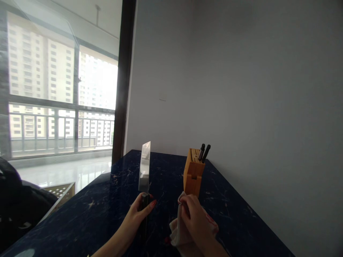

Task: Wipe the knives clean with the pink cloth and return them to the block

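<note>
My left hand (pixel 142 208) is closed around the black handle of a kitchen knife (pixel 145 166). Its broad, shiny blade points up and away from me, above the dark tabletop. In my right hand (pixel 193 217) a white cloth (pixel 179 228) with red markings is pinched between thumb and fingers, hanging in folds below. The cloth and the blade are apart. Just beyond my right hand stands a wooden knife block (pixel 193 175), with two black-handled tools (pixel 204 152) in its slots.
The dark blue marbled table (pixel 112 200) runs up to a grey wall (pixel 241 89). At left are a large window (pixel 61 82), a perforated chair (pixel 60 194) and a black item (pixel 16 200) beside the table edge.
</note>
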The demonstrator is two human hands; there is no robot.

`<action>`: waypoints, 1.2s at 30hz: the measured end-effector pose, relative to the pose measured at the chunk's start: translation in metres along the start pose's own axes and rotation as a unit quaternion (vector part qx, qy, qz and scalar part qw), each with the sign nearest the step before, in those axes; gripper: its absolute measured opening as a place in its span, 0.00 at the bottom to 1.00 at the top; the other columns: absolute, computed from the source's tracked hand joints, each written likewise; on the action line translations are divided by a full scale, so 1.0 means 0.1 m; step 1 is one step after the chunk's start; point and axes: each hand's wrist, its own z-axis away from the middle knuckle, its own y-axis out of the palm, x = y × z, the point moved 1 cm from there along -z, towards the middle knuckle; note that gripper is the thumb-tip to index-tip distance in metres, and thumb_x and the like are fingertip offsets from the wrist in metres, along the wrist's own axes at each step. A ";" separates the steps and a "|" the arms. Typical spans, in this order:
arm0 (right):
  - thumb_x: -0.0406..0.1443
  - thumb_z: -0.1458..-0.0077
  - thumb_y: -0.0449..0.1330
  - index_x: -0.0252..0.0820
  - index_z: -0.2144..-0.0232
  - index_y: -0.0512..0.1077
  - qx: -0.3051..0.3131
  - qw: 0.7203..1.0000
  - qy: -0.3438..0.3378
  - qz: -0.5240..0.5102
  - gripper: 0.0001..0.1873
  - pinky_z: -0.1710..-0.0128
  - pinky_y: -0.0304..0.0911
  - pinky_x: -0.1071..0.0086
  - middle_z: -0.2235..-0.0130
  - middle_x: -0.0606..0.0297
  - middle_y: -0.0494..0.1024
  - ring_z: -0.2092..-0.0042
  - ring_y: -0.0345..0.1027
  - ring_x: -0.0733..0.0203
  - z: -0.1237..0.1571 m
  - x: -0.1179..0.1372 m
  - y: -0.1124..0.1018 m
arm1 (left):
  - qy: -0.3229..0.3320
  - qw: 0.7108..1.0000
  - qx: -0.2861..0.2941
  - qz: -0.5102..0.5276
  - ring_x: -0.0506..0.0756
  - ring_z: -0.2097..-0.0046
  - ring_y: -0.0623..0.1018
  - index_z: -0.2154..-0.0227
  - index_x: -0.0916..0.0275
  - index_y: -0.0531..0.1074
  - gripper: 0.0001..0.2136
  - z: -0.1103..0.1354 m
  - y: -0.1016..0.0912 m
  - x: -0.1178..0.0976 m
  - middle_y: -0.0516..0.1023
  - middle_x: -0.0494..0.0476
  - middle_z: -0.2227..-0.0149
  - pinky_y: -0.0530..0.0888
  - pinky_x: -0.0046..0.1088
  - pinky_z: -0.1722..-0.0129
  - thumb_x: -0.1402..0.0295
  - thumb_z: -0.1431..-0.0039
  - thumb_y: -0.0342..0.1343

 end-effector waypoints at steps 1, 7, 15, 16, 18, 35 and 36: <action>0.27 0.48 0.47 0.45 0.65 0.65 -0.002 1.000 -0.002 -0.002 0.12 0.61 0.60 0.66 0.64 0.65 0.68 0.63 0.63 0.60 0.00 0.00 0.00 | 0.001 1.000 -0.002 -0.003 0.46 0.72 0.67 0.68 0.61 0.66 0.10 -0.01 0.00 -0.01 0.67 0.44 0.74 0.65 0.19 0.72 0.62 0.49 0.59; 0.28 0.48 0.48 0.46 0.65 0.66 -0.016 1.000 -0.015 -0.003 0.12 0.62 0.62 0.66 0.65 0.65 0.69 0.63 0.64 0.60 0.00 0.02 -0.03 | 0.015 0.991 -0.046 -0.125 0.44 0.82 0.63 0.68 0.61 0.64 0.15 -0.08 -0.07 0.15 0.63 0.39 0.83 0.60 0.17 0.84 0.57 0.52 0.58; 0.27 0.48 0.49 0.47 0.65 0.66 -0.028 0.999 -0.026 0.010 0.12 0.62 0.63 0.66 0.66 0.65 0.69 0.63 0.65 0.59 -0.03 0.03 -0.05 | 0.013 0.985 -0.009 -0.171 0.48 0.87 0.66 0.56 0.58 0.58 0.23 -0.09 -0.01 0.23 0.65 0.39 0.87 0.62 0.19 0.89 0.52 0.52 0.55; 0.27 0.48 0.49 0.47 0.65 0.66 -0.023 0.999 -0.021 0.012 0.12 0.62 0.63 0.66 0.66 0.65 0.69 0.62 0.65 0.59 -0.04 0.02 -0.04 | 0.020 0.984 -0.008 -0.179 0.48 0.88 0.65 0.57 0.58 0.58 0.22 -0.09 0.00 0.22 0.65 0.39 0.86 0.61 0.19 0.89 0.53 0.51 0.55; 0.27 0.48 0.48 0.46 0.65 0.65 -0.017 1.000 -0.019 0.017 0.11 0.61 0.63 0.65 0.65 0.65 0.69 0.62 0.65 0.59 -0.05 0.00 -0.03 | 0.028 0.979 -0.008 -0.202 0.47 0.88 0.65 0.57 0.58 0.58 0.21 -0.11 0.00 0.23 0.67 0.40 0.85 0.60 0.19 0.90 0.54 0.50 0.54; 0.25 0.50 0.48 0.46 0.62 0.63 -0.016 0.993 -0.118 0.021 0.15 0.63 0.63 0.66 0.64 0.64 0.70 0.62 0.65 0.59 0.01 0.13 0.06 | 0.107 0.912 0.080 -0.387 0.55 0.70 0.77 0.60 0.57 0.63 0.10 -0.04 -0.01 0.26 0.78 0.53 0.71 0.66 0.23 0.71 0.65 0.44 0.49; 0.25 0.50 0.48 0.46 0.62 0.63 -0.015 0.993 -0.117 0.021 0.15 0.63 0.63 0.65 0.64 0.64 0.70 0.62 0.65 0.59 0.01 0.12 0.07 | 0.107 0.912 0.078 -0.387 0.55 0.70 0.77 0.60 0.57 0.63 0.09 -0.05 -0.01 0.26 0.78 0.52 0.71 0.66 0.22 0.71 0.65 0.44 0.49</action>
